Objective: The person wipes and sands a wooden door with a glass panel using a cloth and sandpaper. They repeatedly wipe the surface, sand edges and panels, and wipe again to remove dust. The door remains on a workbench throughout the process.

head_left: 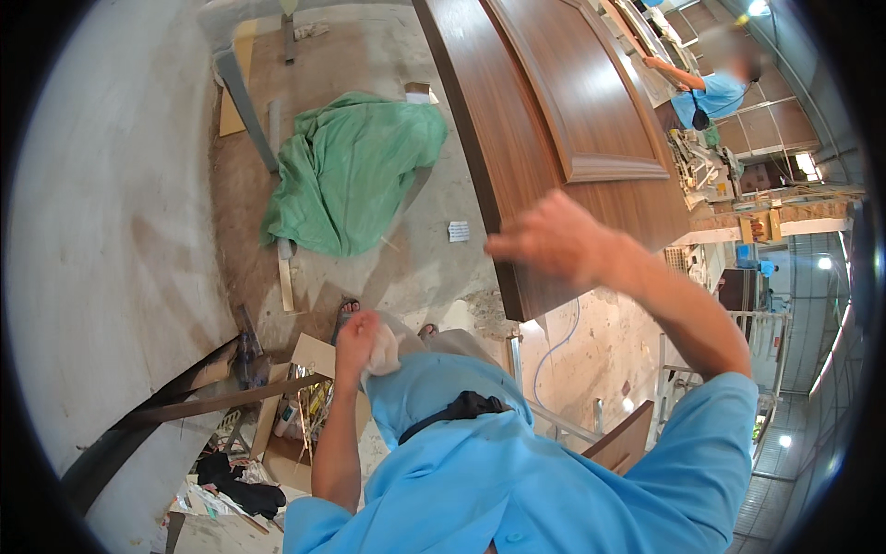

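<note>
A dark brown wooden door (591,120) with a raised moulded panel lies at the upper right, its near corner close to my body. Over that corner is my right hand (558,242), smeared by motion. Its fingertips point left near the door's edge; whether they touch the wood I cannot tell. My left hand (354,343) is closed at my left side, gripping a crumpled whitish cloth (382,352) that hangs beside my shirt.
A green sheet (355,171) is heaped on the floor, with a small paper (459,232) nearby. At lower left stands a cardboard box (286,452) of odds and ends. A blue hose (554,351) runs below the door. Another person (715,97) works at upper right.
</note>
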### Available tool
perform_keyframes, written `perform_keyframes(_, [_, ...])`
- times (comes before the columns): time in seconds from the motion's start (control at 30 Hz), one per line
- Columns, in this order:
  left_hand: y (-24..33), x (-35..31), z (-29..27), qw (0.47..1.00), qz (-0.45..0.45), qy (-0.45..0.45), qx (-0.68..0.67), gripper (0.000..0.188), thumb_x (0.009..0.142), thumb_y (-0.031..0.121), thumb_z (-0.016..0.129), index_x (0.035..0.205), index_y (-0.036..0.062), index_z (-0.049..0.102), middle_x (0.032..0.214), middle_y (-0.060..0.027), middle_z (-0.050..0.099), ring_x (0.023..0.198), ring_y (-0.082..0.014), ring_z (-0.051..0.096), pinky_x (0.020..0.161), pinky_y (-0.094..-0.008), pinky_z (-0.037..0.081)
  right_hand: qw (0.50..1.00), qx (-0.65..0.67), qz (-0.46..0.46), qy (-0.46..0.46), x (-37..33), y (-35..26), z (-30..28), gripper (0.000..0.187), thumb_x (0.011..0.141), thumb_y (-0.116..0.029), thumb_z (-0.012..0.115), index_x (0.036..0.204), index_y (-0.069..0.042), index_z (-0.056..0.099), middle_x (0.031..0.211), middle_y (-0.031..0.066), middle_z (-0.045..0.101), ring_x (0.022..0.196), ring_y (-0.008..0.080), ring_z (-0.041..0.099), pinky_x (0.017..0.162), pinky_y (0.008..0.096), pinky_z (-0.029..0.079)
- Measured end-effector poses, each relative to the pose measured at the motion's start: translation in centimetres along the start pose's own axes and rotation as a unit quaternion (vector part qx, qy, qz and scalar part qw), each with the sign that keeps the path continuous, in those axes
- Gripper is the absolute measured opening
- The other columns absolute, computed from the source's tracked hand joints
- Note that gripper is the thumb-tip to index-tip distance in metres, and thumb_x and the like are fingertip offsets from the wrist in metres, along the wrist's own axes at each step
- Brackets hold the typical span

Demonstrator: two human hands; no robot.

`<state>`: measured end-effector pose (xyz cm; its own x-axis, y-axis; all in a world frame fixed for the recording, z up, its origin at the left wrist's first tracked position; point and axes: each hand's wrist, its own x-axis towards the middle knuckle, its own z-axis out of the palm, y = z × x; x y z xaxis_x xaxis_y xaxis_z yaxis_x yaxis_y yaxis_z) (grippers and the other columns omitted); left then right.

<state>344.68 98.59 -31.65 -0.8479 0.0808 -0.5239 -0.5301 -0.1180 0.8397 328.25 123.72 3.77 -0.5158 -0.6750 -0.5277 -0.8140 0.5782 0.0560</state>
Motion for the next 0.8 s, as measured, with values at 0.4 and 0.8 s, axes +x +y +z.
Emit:
perform_keyframes(0.4, [3.6,-3.8,-1.0,0.984,-0.046,-0.111,0.132,0.032,0.091,0.023,0.067,0.114,0.0011,0.07,0.101,-0.0144,0.072,0.096,-0.0196,0.067,0.087,-0.0329,0.051,0.992,-0.094,0.0,0.088,1.8,2.4,1.9,0.012,0.097,-0.02,0.057,0.095,-0.015,0.068,0.079,0.0042,0.067,0.076,0.0249,0.072,0.058,0.0401,0.053])
perform_keyframes(0.8, [22.4,3.3,14.9,0.78,0.614,-0.085,0.085,0.024,0.102,0.012,0.053,0.121,0.0017,0.064,0.111,-0.0114,0.069,0.101,-0.0291,0.066,0.095,-0.0429,0.05,0.855,0.35,0.329,0.197,-14.1,-19.8,12.6,0.006,0.087,-0.019,0.069,0.089,-0.014,0.067,0.073,0.0064,0.064,0.07,0.0296,0.066,0.059,0.042,0.051])
